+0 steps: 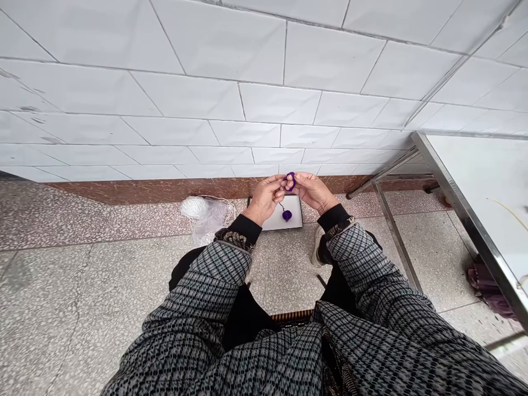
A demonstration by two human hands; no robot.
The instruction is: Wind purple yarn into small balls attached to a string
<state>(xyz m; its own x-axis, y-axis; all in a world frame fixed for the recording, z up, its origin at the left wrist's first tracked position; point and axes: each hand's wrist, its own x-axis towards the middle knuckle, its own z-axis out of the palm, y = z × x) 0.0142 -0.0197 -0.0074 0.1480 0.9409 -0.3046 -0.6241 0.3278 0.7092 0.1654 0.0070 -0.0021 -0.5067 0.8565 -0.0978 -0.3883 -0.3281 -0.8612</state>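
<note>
My left hand (267, 197) and my right hand (312, 191) meet in front of me, fingers pinched together on a small purple loop of yarn (291, 180). A thin dark thread hangs down from it to a little purple ball (287, 215), which dangles over a flat white board (295, 225) lying on the floor by the wall. Both arms wear grey patterned sleeves with black cuffs.
A clear plastic bag with a white ball of thread (203, 214) lies on the floor to the left of the board. A metal-framed table (462, 203) stands at the right, one leg slanting down near my right knee. A white tiled wall (247, 99) faces me.
</note>
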